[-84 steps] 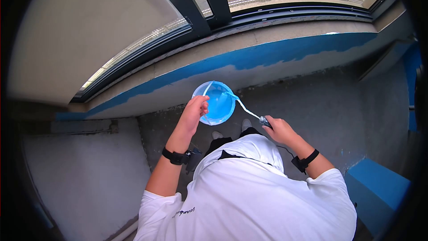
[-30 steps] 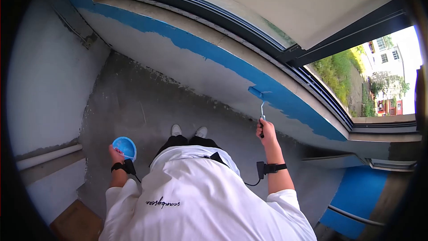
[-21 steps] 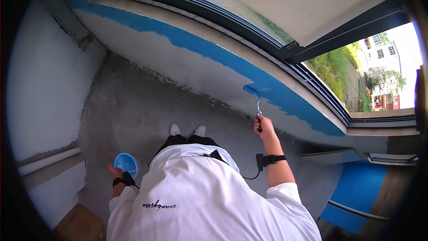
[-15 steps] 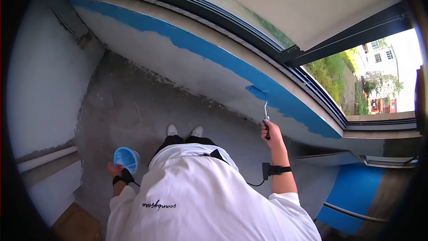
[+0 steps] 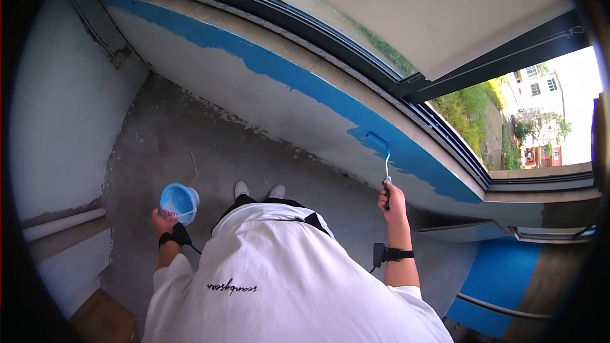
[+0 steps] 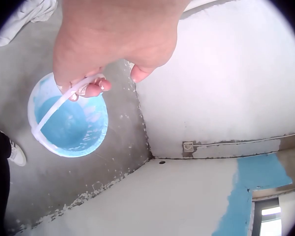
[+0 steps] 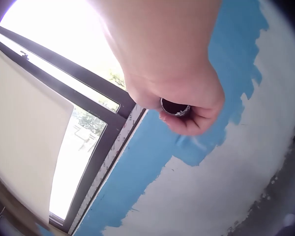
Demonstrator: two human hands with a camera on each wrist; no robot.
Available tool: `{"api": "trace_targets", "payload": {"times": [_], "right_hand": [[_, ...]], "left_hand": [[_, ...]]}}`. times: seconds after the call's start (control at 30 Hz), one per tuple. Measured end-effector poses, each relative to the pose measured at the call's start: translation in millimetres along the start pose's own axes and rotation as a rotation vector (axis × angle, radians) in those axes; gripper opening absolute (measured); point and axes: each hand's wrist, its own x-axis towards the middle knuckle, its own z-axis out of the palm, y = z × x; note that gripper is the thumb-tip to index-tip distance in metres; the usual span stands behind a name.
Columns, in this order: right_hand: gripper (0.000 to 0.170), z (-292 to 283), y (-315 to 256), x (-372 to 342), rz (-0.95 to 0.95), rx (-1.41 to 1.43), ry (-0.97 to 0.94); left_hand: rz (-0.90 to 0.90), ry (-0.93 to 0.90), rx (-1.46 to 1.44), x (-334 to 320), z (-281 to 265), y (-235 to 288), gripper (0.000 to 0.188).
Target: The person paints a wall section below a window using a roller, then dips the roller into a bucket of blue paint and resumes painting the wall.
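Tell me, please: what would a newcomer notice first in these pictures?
Likely the ragged blue paint band along the wall below the window. Then the paint roller in the right hand, seen over that band. Also the blue-smeared bucket, whose handle the left hand holds.

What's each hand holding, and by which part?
Left hand: the paint bucket, by its white bail handle, fingers hooked round it. Right hand: the paint roller, by its dark grip.
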Motion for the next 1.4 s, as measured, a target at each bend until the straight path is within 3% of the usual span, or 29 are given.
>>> {"api": "trace_targets", "payload": {"times": [0.23, 0.3, 0.43, 0.7, 0.8, 1.0, 1.17, 1.4], "right_hand": [[0.013, 11, 26, 28, 0.021, -0.039, 0.047], [0.013, 14, 27, 33, 0.025, -0.041, 0.06], [0.014, 18, 31, 56, 0.093, -0.012, 0.079], [0.016, 30, 44, 90, 0.154, -0.072, 0.11], [0.016, 25, 42, 81, 0.172, -0.033, 0.092], [0.015, 29, 25, 26, 0.218, 0.123, -0.064], [0.017, 40, 5, -21, 0.129, 0.125, -0.193], [0.019, 57, -14, -42, 0.061, 0.202, -0.143]], "left_hand": [[-0.051, 0.046, 0.002, -3, -8, 5, 0.037], [0.059, 0.068, 0.074, -5, -16, 0, 0.037], [0.031, 0.053, 0.141, 8, -39, 5, 0.035], [0.16, 0.076, 0.105, 40, -82, 3, 0.038], [0.074, 0.071, -0.074, 46, -84, -1, 0.038], [0.079, 0.075, -0.014, 24, -65, -20, 0.04], [0.07, 0.078, -0.052, 3, -34, -26, 0.039], [0.026, 0.069, -0.037, -14, -9, -30, 0.04]]}}
